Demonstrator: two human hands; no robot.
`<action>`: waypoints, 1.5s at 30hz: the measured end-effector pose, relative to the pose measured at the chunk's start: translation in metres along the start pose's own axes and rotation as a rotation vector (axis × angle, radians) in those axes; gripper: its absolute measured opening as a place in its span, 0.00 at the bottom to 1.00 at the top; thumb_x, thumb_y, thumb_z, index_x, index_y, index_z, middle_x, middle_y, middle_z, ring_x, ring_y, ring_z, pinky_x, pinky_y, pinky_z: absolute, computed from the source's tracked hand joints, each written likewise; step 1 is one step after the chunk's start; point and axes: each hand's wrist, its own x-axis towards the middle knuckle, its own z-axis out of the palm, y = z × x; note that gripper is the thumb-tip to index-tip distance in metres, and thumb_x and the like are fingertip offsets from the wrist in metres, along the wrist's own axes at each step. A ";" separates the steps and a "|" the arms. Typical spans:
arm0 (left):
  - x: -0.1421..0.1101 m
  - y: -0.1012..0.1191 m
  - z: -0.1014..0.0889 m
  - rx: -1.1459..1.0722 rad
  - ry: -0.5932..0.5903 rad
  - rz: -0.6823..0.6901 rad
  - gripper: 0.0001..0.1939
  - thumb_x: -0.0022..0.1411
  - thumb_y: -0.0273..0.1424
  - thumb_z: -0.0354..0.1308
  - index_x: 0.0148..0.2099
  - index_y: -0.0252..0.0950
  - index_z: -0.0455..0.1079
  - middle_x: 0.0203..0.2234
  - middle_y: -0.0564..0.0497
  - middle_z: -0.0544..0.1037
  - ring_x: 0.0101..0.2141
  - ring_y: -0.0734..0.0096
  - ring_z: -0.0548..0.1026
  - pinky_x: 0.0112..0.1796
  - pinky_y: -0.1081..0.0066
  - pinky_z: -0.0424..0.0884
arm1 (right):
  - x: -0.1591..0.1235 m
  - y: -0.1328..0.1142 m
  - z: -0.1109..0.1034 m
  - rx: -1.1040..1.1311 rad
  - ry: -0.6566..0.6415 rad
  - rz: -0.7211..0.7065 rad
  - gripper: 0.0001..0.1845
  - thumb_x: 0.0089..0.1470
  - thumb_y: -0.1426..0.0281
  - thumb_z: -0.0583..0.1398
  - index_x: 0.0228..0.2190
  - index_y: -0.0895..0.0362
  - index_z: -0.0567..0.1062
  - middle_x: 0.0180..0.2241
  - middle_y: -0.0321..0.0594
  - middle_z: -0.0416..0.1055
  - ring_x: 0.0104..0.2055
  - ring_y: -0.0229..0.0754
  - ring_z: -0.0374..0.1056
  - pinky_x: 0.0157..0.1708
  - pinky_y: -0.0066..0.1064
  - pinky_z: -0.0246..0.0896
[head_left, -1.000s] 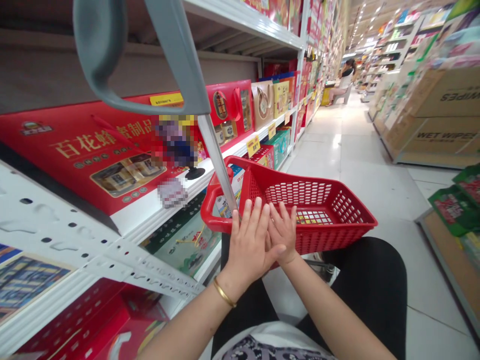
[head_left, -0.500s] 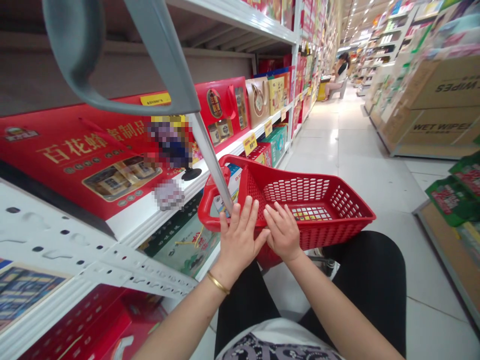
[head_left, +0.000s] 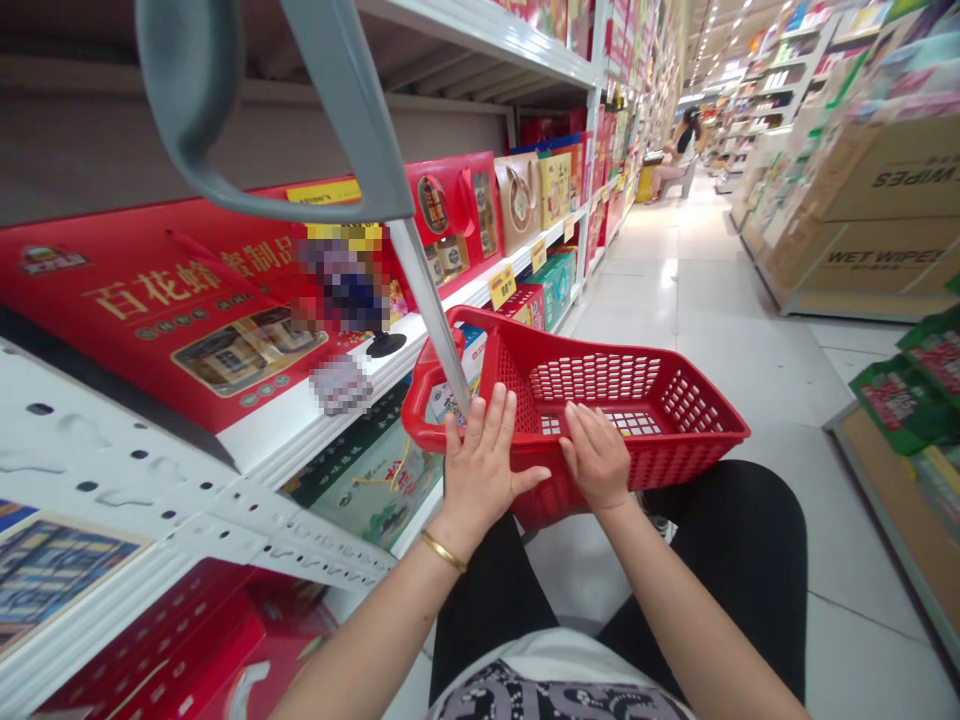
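A red plastic shopping basket [head_left: 688, 458] with perforated walls sits in front of my knees, with a grey upright handle [head_left: 360, 110] on a metal pole at its left end. My left hand [head_left: 484, 465] is at the basket's near left rim, close to the pole, fingers stretched out and thumb spread to the right. A gold bangle [head_left: 442, 552] is on that wrist. To its right, my right hand [head_left: 600, 460] lies over the near rim, its fingers side by side and slightly bent. Neither hand has a separate item in it. My palms are hidden.
White shelves [head_left: 300, 440] on the left hold a large red gift box [head_left: 142, 320] and several smaller boxes. Cartons [head_left: 885, 250] and green packets [head_left: 900, 400] stand to the right. A seated person [head_left: 681, 150] is far down the tiled aisle.
My right hand has shifted right along the basket rim, widening the space between my hands. My left thumb is spread farther out. The view has shifted slightly.
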 end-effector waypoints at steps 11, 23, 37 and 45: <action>-0.001 0.002 0.001 -0.033 0.021 -0.018 0.50 0.67 0.64 0.34 0.76 0.32 0.45 0.72 0.42 0.54 0.73 0.59 0.27 0.68 0.49 0.21 | 0.018 -0.027 0.017 0.121 -0.046 -0.102 0.24 0.67 0.66 0.58 0.62 0.54 0.70 0.46 0.42 0.81 0.48 0.41 0.76 0.53 0.34 0.71; -0.003 0.007 0.007 -0.071 -0.005 -0.084 0.49 0.67 0.65 0.37 0.76 0.36 0.46 0.73 0.43 0.51 0.73 0.55 0.28 0.68 0.47 0.20 | 0.012 -0.020 0.008 -0.013 0.025 -0.015 0.27 0.66 0.68 0.58 0.64 0.55 0.66 0.61 0.46 0.70 0.70 0.53 0.57 0.69 0.56 0.52; -0.002 0.011 0.004 -0.048 -0.010 -0.096 0.49 0.67 0.64 0.38 0.76 0.34 0.46 0.73 0.42 0.51 0.73 0.54 0.26 0.68 0.46 0.20 | 0.010 0.006 -0.006 0.095 -0.004 0.003 0.24 0.63 0.73 0.60 0.60 0.56 0.72 0.58 0.45 0.74 0.66 0.48 0.64 0.66 0.45 0.61; -0.004 0.010 0.002 0.024 -0.077 -0.082 0.51 0.67 0.65 0.35 0.76 0.32 0.46 0.74 0.43 0.47 0.72 0.54 0.23 0.68 0.45 0.21 | 0.015 -0.011 0.008 0.080 -0.019 -0.101 0.24 0.66 0.67 0.60 0.62 0.53 0.69 0.58 0.44 0.74 0.65 0.47 0.65 0.71 0.52 0.50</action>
